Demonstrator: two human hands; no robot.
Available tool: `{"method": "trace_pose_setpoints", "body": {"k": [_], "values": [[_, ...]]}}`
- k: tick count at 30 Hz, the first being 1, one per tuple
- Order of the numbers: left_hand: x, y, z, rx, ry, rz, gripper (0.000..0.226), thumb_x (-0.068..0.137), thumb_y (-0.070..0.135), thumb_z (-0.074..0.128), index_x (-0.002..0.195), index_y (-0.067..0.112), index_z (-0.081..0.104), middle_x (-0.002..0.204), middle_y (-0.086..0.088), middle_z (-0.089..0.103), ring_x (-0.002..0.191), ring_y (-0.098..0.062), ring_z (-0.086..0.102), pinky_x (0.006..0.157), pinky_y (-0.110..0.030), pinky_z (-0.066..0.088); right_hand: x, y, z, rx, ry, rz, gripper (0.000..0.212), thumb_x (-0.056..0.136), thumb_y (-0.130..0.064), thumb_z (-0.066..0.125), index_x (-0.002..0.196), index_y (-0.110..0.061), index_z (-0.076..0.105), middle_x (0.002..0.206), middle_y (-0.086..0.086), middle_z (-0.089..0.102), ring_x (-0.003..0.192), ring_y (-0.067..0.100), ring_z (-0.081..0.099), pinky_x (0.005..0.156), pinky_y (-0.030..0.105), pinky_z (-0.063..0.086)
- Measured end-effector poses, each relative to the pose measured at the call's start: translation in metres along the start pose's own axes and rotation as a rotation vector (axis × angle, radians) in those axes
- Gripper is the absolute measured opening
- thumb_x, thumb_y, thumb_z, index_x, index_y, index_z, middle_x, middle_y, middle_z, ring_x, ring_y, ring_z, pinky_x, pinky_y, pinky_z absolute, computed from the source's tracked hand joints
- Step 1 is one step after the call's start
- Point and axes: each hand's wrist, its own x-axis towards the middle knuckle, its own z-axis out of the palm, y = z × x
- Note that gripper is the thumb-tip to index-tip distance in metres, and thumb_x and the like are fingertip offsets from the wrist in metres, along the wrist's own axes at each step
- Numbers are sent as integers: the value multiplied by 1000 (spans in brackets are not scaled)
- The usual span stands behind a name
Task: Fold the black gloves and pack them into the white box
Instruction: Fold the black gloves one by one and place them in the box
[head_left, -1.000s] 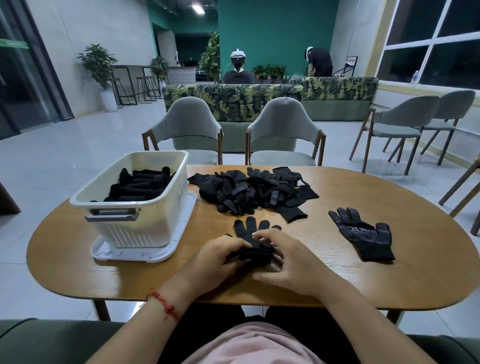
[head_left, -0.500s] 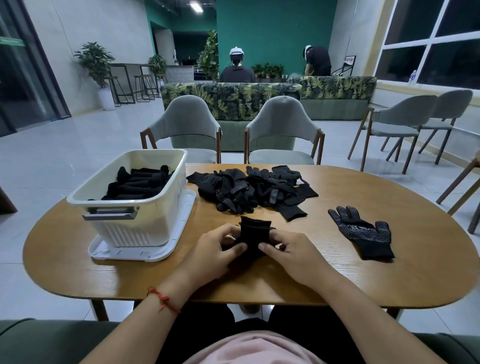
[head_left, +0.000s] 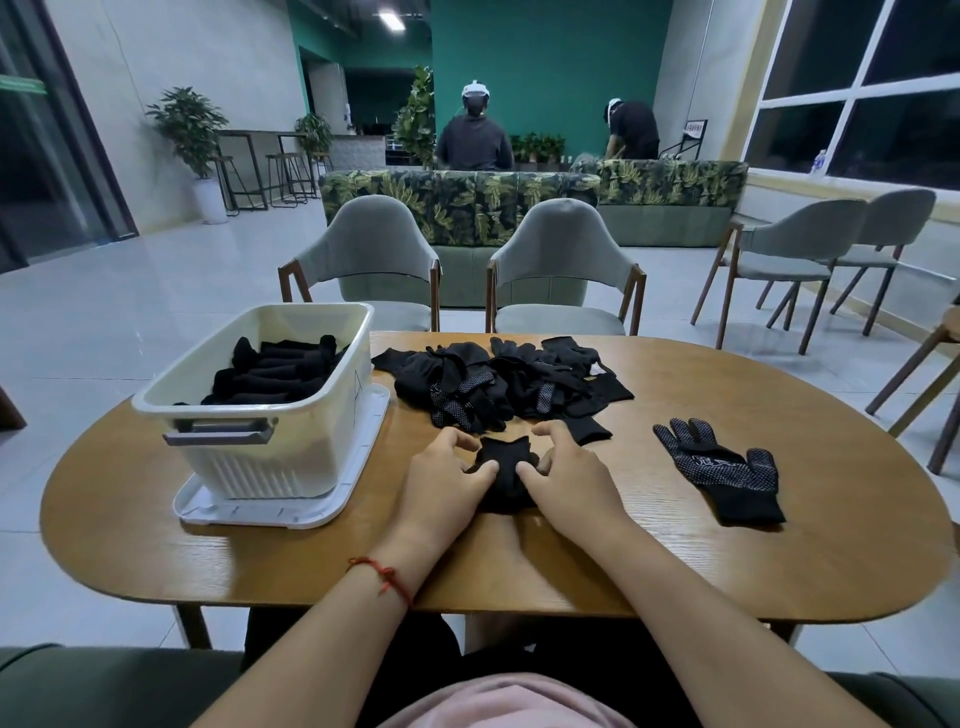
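Observation:
A folded black glove (head_left: 506, 470) lies on the wooden table (head_left: 649, 561) in front of me. My left hand (head_left: 444, 480) grips its left side and my right hand (head_left: 569, 475) grips its right side, fingers and thumbs curled round the bundle. Behind it lies a loose pile of black gloves (head_left: 498, 382). One single black glove (head_left: 719, 470) with white dots lies flat to the right. The white box (head_left: 260, 395) stands at the left on its white lid (head_left: 291, 501) and holds several folded black gloves (head_left: 275, 374).
Two grey chairs (head_left: 374, 260) stand at the table's far side, more chairs at the right. A leaf-patterned sofa (head_left: 467, 202) runs behind them. Two people stand far back, facing away.
The glove's fingers, stretched out flat a second ago, have been folded over into a compact bundle. Both hands moved a little away from me with it and now grip its sides.

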Motion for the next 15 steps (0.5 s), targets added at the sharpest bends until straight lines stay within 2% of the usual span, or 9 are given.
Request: {"method": "trace_pose_setpoints", "body": {"k": [3,6,10,12,15], "values": [[0,0,5,41,21,30,24,85,42,80,100,30,64,91,8,73,88,-11,69,76,-30,54,-7,-3,5,-82,34,-98,42,99,-31,63,138,-35,50,100,-12,59,88,13,61,67,28,41],[1,-2,9,71,42,59,24,84,41,79,95,29,61,82,8,69,85,-14,67,77,-34,56,-11,-4,8,-197,86,-185,33,99,-27,62,132,-31,58,120,-8,56,104,18,58,76,27,44],[3,-6,9,92,26,71,20,83,33,75,90,31,56,80,10,64,82,-17,64,78,-39,57,-9,2,17,-328,154,-471,28,91,-7,65,113,-23,73,116,-3,63,107,22,53,93,35,51],[3,-9,9,83,27,91,17,82,24,69,89,29,55,85,11,63,86,-18,62,78,-43,57,-7,4,18,-301,113,-479,32,91,-2,62,112,-22,76,114,-5,68,107,21,55,94,39,50],[4,-12,9,151,31,111,24,79,9,57,95,27,58,100,8,62,101,-22,55,88,-47,54,-4,5,16,-248,42,-364,37,96,-4,56,119,-25,76,117,-9,70,108,19,56,93,33,46]]}}
